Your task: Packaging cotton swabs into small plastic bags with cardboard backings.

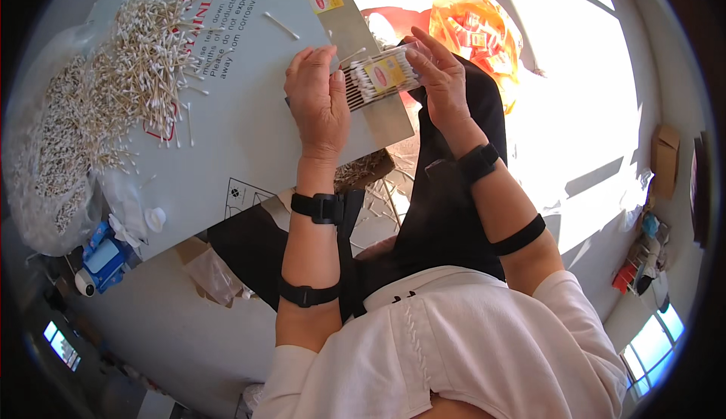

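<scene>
A clear pack of cotton swabs (384,74) with a yellow label is held between my hands, over the table's right edge. My right hand (445,86) grips its right end, thumb on top and fingers along the far side. At the left end, my left hand (318,105) has its fingers curled and its thumb against the pack; its palm side is partly hidden. Rows of white tips show through the plastic, and thin sticks with dark gaps show near my left thumb. One loose swab (353,56) pokes up beside the left fingertips.
A big heap of loose cotton swabs (147,48) spreads over the grey table (249,124) from a clear plastic bag (34,184). One swab (282,26) and a yellow label card (325,0) lie near the far edge. On the floor beyond stands an orange bag (476,33) holding packs.
</scene>
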Demonstrator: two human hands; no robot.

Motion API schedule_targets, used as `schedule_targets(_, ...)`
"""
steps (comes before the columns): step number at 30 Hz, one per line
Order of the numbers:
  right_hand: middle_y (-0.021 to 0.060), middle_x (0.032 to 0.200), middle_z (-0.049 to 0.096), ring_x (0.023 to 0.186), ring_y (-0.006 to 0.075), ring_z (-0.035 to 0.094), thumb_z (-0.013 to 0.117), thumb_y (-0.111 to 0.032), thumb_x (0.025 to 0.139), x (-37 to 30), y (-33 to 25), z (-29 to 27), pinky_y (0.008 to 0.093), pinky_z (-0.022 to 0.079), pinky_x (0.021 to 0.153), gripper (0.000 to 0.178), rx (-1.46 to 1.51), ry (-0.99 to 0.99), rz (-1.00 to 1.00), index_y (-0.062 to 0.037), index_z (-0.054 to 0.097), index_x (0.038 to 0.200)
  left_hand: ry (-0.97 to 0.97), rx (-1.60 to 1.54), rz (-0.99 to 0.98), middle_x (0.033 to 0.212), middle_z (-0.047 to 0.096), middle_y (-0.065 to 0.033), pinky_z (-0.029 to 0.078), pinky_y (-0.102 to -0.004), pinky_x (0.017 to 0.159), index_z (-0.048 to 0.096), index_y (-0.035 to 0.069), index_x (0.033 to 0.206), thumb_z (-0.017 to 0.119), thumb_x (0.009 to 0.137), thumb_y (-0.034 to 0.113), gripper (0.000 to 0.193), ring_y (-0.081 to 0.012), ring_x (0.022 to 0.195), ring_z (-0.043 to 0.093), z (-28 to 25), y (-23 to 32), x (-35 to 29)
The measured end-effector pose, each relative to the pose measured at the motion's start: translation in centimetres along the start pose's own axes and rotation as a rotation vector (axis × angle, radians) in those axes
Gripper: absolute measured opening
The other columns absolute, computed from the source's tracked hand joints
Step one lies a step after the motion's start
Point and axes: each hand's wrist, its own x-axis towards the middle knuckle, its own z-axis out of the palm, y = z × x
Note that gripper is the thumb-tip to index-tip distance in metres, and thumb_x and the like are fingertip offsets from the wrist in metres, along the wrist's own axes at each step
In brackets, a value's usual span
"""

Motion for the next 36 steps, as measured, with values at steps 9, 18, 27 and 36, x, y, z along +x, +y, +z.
schedule_targets(9, 0.0058, 0.100, 0.066, 0.087, 0.0115, 0.063, 0.073, -0.010, 0.085, 0.4, 0.6, 0.1, 0.0247, 0.051, 0.076, 0.042, -0.126, 0.017, -0.017, -0.0021, 0.061, 0.124, -0.146, 0.400, -0.018, 0.085, 0.058, -0.0022, 0.039, -0.0401, 0.084, 0.066, 0.011, 0.082, 0.071, 0.075, 0.011, 0.009, -0.0249, 0.093, 0.051, -1.6, -1.1, 3.4)
schedule_targets(18, 0.0079, 0.098, 0.066, 0.085, 0.0150, 0.065, 0.069, -0.009, 0.088, 0.4, 0.9, 1.2, 0.0295, 0.056, 0.076, 0.032, -0.103, 0.076, 0.040, 0.0041, 0.062, 0.117, -0.246, 0.534, 0.150, 0.088, 0.062, -0.0037, 0.039, -0.0371, 0.084, 0.067, 0.006, 0.084, 0.062, 0.077, 0.003, 0.009, -0.0231, 0.095, 0.052, -2.6, -1.9, 3.7)
schedule_targets(27, 0.0089, 0.096, 0.066, 0.084, 0.0161, 0.066, 0.067, -0.008, 0.089, 0.5, 0.8, 1.4, 0.0295, 0.056, 0.074, 0.027, -0.040, 0.073, 0.082, 0.0035, 0.063, 0.113, -0.352, 0.528, 0.220, 0.085, 0.057, -0.0032, 0.038, -0.0368, 0.088, 0.059, 0.007, 0.078, 0.058, 0.080, 0.001, 0.007, -0.0227, 0.096, 0.051, -2.6, -1.9, 3.8)
schedule_targets(36, 0.0076, 0.093, 0.067, 0.082, 0.0159, 0.066, 0.066, -0.006, 0.089, 0.8, 1.0, 1.2, 0.0292, 0.057, 0.072, 0.022, 0.013, 0.053, 0.098, 0.0028, 0.064, 0.110, -0.293, 0.386, 0.203, 0.084, 0.056, -0.0034, 0.039, -0.0363, 0.089, 0.059, 0.007, 0.075, 0.058, 0.078, 0.001, 0.007, -0.0238, 0.096, 0.051, -1.9, -2.0, 3.5)
